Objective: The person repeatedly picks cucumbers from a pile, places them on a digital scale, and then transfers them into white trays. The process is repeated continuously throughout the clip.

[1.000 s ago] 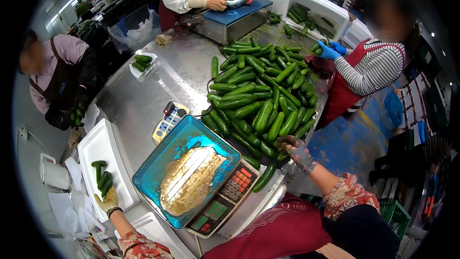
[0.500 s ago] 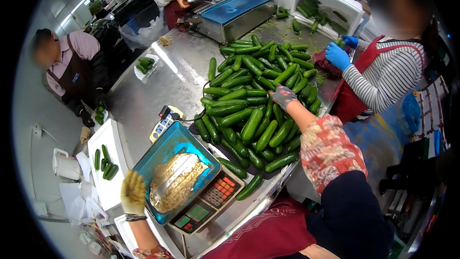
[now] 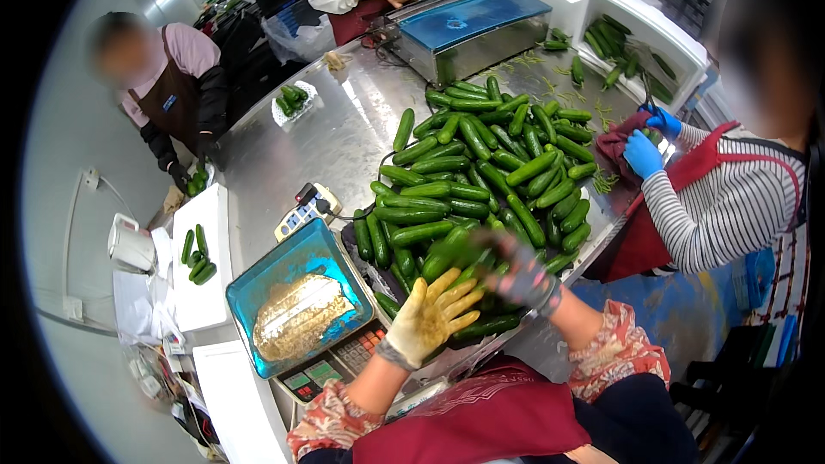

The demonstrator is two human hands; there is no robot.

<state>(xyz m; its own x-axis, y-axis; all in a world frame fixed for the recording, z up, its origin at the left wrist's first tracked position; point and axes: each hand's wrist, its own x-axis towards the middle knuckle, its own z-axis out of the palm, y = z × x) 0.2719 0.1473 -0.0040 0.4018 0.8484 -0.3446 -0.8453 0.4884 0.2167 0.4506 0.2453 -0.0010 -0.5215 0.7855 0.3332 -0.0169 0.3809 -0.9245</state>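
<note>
A large heap of green cucumbers lies on the metal table in front of me. My left hand, in a yellow-and-white glove, is open with fingers spread at the heap's near edge, palm toward the pile. Just right of it is my right hand, in a grey glove with pink dots and smeared by motion. A blurred cucumber reaches left from its fingers and seems to be in its grip. On my left stands a digital scale with a blue, wet-looking pan; its keypad is partly behind my left arm.
A white foam box lid with several cucumbers lies left of the scale. A power strip sits behind it. Across the table are another scale and white foam boxes. Co-workers stand at the left, far and right sides.
My left hand has moved right, from beside the scale pan to the heap's near edge. My right hand has drawn back toward me from the heap's middle, apparently with a cucumber.
</note>
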